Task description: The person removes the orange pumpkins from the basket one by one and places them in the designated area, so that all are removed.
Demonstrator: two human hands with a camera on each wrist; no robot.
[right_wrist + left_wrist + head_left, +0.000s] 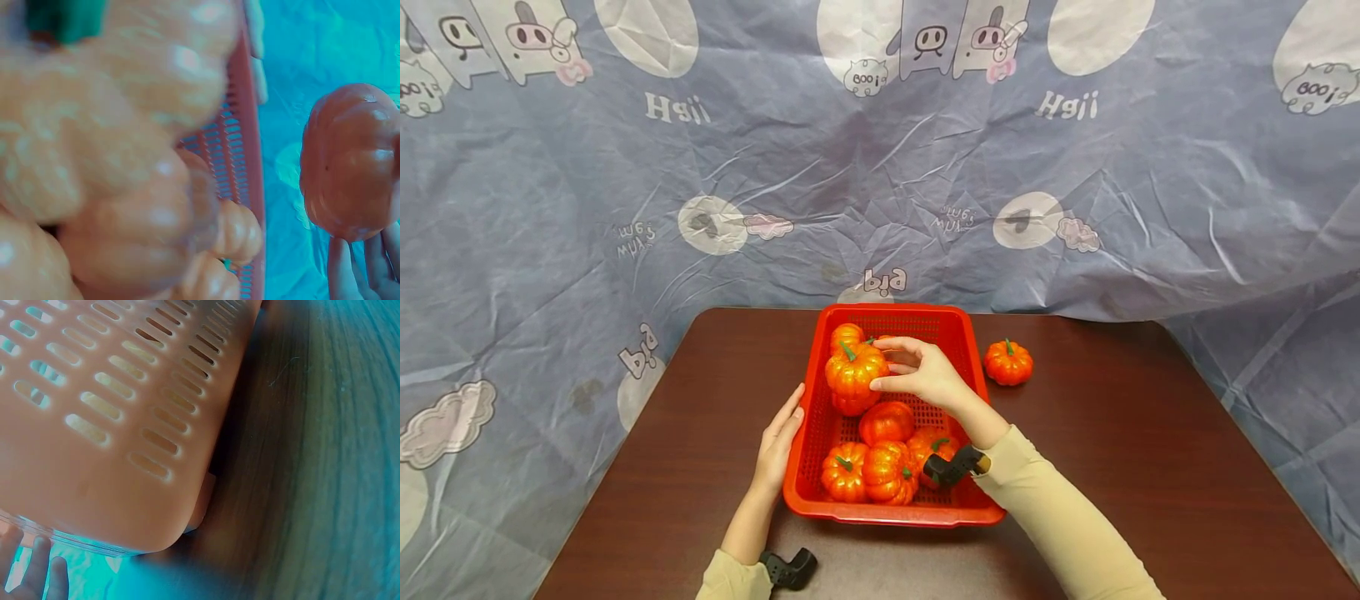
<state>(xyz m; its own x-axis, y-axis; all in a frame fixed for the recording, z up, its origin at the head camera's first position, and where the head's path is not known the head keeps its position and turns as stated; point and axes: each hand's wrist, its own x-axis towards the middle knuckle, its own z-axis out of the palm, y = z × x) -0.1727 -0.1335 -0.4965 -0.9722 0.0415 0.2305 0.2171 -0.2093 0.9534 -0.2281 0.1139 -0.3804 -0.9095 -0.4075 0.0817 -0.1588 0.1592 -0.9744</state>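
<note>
Pumpkin (855, 377) held over basket (891, 514); cloth (820, 158) (wrinkled): "BOO"

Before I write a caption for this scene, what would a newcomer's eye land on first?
Probably the bright red basket mid-table, with shiny orange pumpkins inside. Next, the two hands: the right hand holds a green-stemmed pumpkin over the basket, while the left hand touches its left side. A lone pumpkin also stands out on the dark brown table, right of the basket.
</note>
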